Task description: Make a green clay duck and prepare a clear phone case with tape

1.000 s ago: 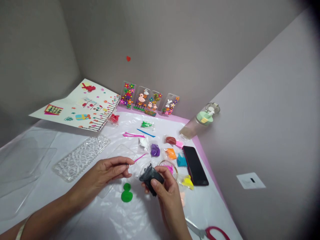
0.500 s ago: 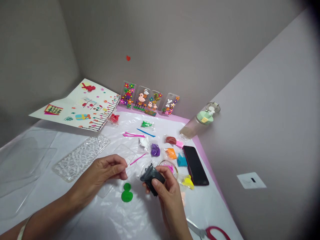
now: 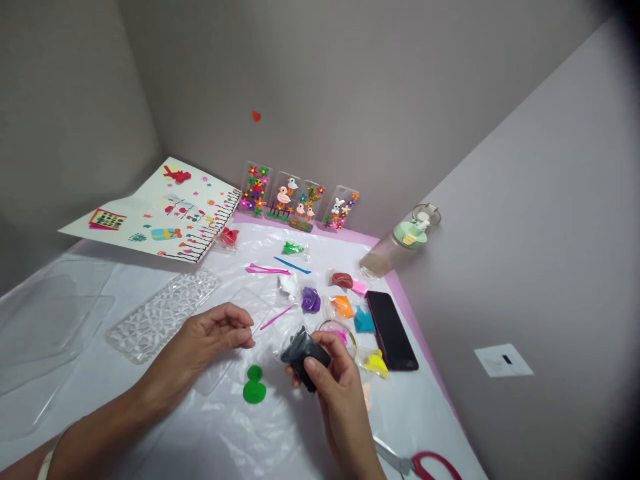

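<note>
My right hand (image 3: 333, 380) grips a black clay packet (image 3: 306, 357) in a clear wrapper, near the middle of the table. To its left, my left hand (image 3: 225, 330) hovers over a clear phone case (image 3: 220, 373), thumb and fingertips pressed together; whatever they pinch is too small to make out. Between the hands and a little nearer to me lie two joined flat green clay discs (image 3: 255, 387). A thin pink tool (image 3: 276, 318) rests just beyond the black packet. A textured clear case (image 3: 160, 317) lies beside my left forearm.
Several wrapped clays, among them a purple clay (image 3: 311, 300), lie beyond my right hand. A black phone (image 3: 393, 330) and a bottle (image 3: 397, 247) are at the right, scissors (image 3: 420, 465) at the front right. Decorated cases (image 3: 283, 197) and a drawing book (image 3: 155, 210) stand behind.
My left hand has shifted very slightly, its fingers turning a little. My right hand stays in place with the black packet.
</note>
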Demonstrator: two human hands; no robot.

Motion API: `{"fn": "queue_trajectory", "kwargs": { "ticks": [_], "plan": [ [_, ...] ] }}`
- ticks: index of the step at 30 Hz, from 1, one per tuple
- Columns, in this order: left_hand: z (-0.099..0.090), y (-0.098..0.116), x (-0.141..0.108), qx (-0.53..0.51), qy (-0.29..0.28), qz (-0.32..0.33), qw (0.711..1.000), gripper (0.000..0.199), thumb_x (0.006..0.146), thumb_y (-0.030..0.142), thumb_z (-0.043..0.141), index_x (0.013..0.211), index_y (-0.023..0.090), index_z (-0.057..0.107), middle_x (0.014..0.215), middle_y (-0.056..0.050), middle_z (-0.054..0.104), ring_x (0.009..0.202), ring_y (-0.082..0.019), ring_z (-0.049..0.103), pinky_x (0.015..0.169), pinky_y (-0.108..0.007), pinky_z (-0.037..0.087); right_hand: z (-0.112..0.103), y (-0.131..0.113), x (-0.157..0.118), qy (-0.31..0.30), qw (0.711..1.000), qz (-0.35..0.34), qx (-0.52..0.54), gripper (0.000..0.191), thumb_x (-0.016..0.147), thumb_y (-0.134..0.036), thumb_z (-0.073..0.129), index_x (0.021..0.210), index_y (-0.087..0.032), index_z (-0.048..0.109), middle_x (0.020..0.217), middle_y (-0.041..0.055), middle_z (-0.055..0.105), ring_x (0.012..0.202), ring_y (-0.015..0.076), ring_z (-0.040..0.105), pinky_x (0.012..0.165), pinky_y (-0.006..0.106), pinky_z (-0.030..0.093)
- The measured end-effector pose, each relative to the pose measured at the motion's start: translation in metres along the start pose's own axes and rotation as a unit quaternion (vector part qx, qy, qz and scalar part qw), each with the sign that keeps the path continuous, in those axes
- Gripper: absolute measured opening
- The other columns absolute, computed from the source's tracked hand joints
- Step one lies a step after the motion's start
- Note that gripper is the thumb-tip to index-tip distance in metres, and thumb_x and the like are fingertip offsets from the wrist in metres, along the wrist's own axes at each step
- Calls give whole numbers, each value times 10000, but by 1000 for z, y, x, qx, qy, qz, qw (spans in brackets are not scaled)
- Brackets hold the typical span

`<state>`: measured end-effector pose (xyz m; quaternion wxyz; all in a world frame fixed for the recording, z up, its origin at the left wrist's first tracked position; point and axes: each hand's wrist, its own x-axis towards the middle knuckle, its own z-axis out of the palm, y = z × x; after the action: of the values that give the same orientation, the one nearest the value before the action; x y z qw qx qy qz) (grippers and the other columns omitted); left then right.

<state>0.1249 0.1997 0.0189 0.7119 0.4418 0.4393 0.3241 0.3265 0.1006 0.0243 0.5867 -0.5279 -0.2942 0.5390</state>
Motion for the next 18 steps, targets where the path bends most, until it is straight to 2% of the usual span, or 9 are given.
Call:
{"fn": "queue_trajectory", "kwargs": {
  "ticks": [2,5,8,13,18],
  "plan": [
    [-2,-2,0,19,-16,14,1000,223,827,412,789,798,214,690,728,21,676,739,-161,647,733,-248,487,0,0,0,1,1000,2,4,404,762,-447,837,1005,-229,599,796,6,721,646,168,685,643,273,512],
    [-4,-5,0,39,-28,34,998,370,930,496,658,709,201,635,644,18,636,651,-146,574,670,-245,450,-1,1,0,2,1000,6,10,393,764,-438,838,1008,-235,606,800,2,715,648,167,687,650,272,517],
    [-3,-4,1,34,-25,36,998,441,958,546,597,687,198,607,607,27,596,600,-134,536,626,-240,430,0,1,0,0,1000,9,13,392,767,-435,836,1012,-232,607,793,4,715,649,167,686,654,274,521],
    [2,0,0,39,-43,11,998,232,853,447,762,909,226,720,861,4,701,864,-181,665,802,-256,488,2,-2,-1,-3,1000,4,16,395,762,-426,838,1005,-228,598,791,9,729,639,165,685,637,270,520],
    [4,-1,1,29,-16,-17,999,251,756,391,851,860,230,689,791,39,667,788,-155,644,707,-227,446,3,-4,-2,1,1000,3,15,384,761,-427,836,996,-224,609,791,18,731,641,177,688,635,283,528]
  ]
}}
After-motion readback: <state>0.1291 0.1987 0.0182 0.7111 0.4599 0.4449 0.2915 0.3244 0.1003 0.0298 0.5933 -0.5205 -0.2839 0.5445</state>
